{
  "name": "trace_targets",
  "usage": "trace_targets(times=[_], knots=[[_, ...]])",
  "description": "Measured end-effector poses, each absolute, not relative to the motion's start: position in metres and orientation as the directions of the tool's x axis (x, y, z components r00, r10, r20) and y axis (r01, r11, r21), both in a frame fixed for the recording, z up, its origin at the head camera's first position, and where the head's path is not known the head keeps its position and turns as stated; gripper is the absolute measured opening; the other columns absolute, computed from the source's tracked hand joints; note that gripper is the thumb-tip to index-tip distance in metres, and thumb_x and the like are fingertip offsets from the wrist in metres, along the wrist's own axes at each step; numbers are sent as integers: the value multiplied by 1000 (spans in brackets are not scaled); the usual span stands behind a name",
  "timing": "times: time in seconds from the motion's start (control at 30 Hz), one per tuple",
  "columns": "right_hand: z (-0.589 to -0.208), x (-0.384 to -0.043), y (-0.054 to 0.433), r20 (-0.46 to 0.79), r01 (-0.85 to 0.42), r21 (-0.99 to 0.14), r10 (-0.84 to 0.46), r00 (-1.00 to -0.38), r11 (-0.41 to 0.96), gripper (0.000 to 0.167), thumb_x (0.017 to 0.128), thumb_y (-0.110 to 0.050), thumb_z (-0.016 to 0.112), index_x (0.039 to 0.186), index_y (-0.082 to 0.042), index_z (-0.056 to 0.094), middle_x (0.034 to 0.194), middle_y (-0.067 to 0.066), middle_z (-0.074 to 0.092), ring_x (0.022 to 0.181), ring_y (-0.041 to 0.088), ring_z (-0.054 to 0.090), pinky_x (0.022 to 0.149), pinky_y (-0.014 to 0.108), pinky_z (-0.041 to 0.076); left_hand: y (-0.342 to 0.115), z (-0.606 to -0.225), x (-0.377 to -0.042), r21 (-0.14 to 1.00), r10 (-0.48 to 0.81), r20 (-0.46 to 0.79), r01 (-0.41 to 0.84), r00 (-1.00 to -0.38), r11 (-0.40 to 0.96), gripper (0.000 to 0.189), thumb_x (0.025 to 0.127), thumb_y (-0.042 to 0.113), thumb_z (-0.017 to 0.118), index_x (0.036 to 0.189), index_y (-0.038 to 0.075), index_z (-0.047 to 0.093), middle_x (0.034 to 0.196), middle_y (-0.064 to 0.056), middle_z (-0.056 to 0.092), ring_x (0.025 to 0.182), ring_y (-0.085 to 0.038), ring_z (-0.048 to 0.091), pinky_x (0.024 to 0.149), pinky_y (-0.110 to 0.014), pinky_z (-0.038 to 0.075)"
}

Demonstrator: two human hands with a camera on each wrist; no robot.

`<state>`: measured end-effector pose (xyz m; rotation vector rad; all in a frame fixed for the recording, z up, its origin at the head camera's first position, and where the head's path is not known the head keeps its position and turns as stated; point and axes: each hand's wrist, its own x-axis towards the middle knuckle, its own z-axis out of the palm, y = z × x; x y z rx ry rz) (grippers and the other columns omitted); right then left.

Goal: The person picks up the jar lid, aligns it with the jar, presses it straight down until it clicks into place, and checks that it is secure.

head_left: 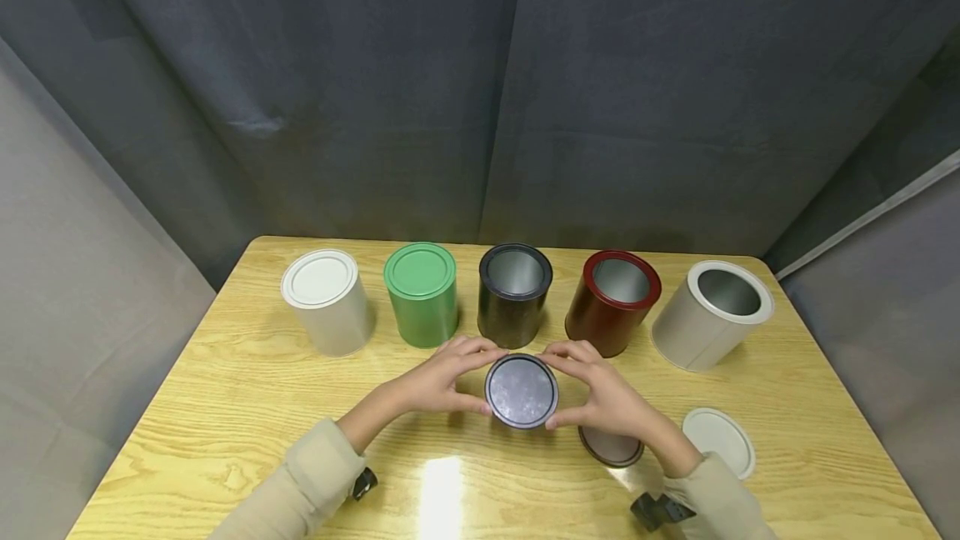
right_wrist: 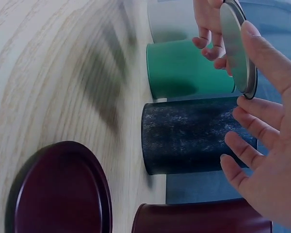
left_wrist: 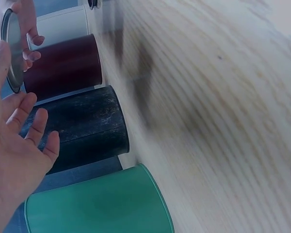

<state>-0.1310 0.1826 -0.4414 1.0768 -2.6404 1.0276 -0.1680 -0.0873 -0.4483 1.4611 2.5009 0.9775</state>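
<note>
Between both hands a round black lid (head_left: 521, 391) is held level above the table, pinched at its rim. My left hand (head_left: 448, 382) grips its left edge with thumb and fingers, and my right hand (head_left: 596, 390) grips the right edge. The wrist views show the lid's silvery underside (right_wrist: 234, 48) off the wood. Just behind it stands the black can (head_left: 514, 298), its top uncovered and hollow inside. A dark red lid (head_left: 611, 447) lies on the table, partly hidden under the right hand and wrist.
A white can (head_left: 330, 307) and a green can (head_left: 422, 298), both lidded, stand at left on the wooden table (head_left: 247, 407). Rightward are an uncovered dark red can (head_left: 607, 315) and an uncovered cream can (head_left: 697, 327). A white lid (head_left: 720, 440) lies near the right sleeve. Grey curtains hang behind.
</note>
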Motion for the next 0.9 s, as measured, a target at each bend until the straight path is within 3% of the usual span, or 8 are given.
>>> trace_targets(times=[0.63, 0.9], knots=[[-428, -133, 183, 339, -661, -546, -585, -737, 515, 75, 55, -31, 86, 121, -8, 58, 121, 2, 50, 111, 20, 40, 84, 47, 40, -89, -437, -168, 577, 785, 255, 740, -564, 345, 73, 73, 32, 75, 135, 9, 44, 128, -3, 45, 111, -17, 38, 92, -41, 33], [-424, -136, 184, 360, -668, -542, -576, -733, 510, 74, 56, -33, 85, 120, -7, 58, 121, 3, 50, 111, 21, 41, 84, 47, 40, -89, -436, -172, 548, 760, 332, 770, -559, 327, 69, 75, 38, 72, 132, 6, 48, 124, -6, 46, 111, -19, 40, 91, -43, 34]])
